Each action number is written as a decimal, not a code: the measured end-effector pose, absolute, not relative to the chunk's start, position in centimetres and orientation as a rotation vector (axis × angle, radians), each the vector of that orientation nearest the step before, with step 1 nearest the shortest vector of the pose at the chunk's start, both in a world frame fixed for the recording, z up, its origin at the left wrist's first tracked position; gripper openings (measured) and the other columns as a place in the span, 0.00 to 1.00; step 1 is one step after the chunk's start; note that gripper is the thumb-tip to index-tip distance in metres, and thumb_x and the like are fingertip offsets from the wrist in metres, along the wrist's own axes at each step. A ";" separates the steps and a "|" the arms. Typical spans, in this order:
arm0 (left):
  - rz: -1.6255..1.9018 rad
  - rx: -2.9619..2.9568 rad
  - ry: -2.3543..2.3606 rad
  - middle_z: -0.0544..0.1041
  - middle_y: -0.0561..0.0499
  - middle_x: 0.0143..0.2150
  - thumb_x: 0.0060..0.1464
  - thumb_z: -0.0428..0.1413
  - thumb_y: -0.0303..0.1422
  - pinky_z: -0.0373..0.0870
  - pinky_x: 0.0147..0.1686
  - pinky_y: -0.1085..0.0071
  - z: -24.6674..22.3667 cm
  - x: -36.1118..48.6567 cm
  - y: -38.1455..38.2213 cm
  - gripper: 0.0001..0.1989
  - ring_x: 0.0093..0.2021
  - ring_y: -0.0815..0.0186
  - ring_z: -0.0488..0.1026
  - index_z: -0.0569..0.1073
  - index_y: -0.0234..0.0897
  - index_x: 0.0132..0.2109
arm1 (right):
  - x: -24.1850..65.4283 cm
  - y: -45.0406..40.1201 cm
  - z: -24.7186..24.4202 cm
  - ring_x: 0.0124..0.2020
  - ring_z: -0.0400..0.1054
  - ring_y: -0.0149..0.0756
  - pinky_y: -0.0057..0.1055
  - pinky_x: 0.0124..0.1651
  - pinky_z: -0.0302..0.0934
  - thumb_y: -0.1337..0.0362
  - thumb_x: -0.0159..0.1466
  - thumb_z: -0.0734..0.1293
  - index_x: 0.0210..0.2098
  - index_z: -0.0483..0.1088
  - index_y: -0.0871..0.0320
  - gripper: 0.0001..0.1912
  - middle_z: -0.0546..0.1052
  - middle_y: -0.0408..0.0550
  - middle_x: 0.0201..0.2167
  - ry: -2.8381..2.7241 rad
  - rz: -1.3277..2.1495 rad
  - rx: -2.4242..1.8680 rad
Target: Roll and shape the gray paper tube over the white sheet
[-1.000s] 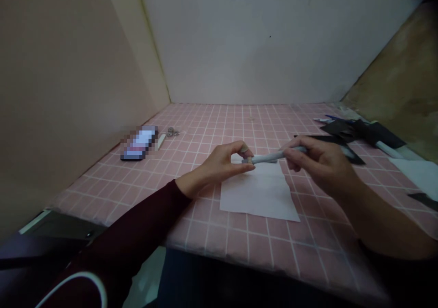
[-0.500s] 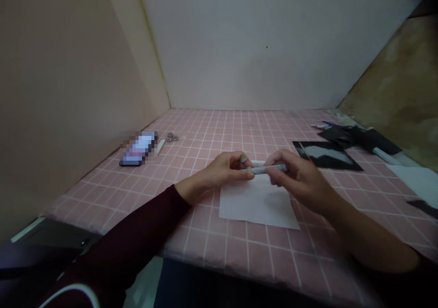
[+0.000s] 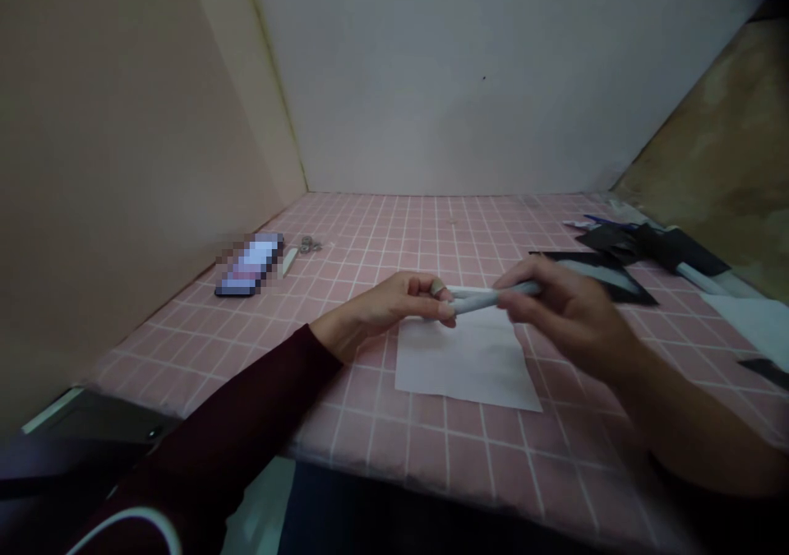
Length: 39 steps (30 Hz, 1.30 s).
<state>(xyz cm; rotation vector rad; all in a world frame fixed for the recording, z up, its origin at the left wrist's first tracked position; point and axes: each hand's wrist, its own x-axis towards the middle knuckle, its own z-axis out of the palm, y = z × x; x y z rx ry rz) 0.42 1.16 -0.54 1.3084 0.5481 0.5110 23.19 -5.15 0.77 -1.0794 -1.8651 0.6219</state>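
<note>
A thin grey-white roll (image 3: 477,302) is held slightly tilted between both hands, its right end a little higher. My left hand (image 3: 422,298) pinches its left end between thumb and fingers, and a ring shows on one finger. Further right, my right hand (image 3: 542,296) is closed around the other end. Beneath them a white sheet of paper (image 3: 465,366) lies on the pink checked tablecloth (image 3: 370,242). The sheet's far edge is partly hidden by the hands and the roll.
A phone (image 3: 251,265) lies at the left beside a small white strip (image 3: 289,262) and some small grey items (image 3: 310,244). At the right are a black sheet with a pale shape (image 3: 601,275), black pieces (image 3: 610,242) and white paper (image 3: 755,321).
My right hand has moved right and slightly up along the roll, and more of the roll shows between the hands. The roll is more tilted. My left hand has hardly moved.
</note>
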 end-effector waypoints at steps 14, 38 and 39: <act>0.781 2.293 0.631 0.78 0.49 0.40 0.54 0.63 0.33 0.67 0.44 0.66 -1.0 1.3 0.4 0.08 0.41 0.62 0.74 0.72 0.38 0.39 | 23.1 -4.2 -0.3 0.22 0.64 0.31 0.29 0.26 0.59 0.53 0.64 0.68 0.28 0.70 0.56 0.15 0.70 0.41 0.20 -1.781 0.942 -1.130; 0.714 1.405 0.588 0.73 0.53 0.32 0.48 0.67 0.34 0.62 0.35 0.72 -1.0 1.2 1.1 0.13 0.33 0.71 0.69 0.73 0.33 0.36 | 23.8 -4.6 0.6 0.24 0.62 0.32 0.31 0.27 0.57 0.57 0.65 0.68 0.32 0.70 0.53 0.08 0.69 0.41 0.22 -1.671 0.656 -1.108; 0.713 1.408 0.581 0.74 0.52 0.33 0.49 0.66 0.34 0.62 0.37 0.72 -0.9 1.2 1.0 0.12 0.34 0.70 0.70 0.74 0.33 0.35 | 23.7 -4.7 0.6 0.24 0.62 0.32 0.31 0.27 0.57 0.58 0.65 0.68 0.33 0.69 0.53 0.07 0.69 0.41 0.22 -1.669 0.637 -1.102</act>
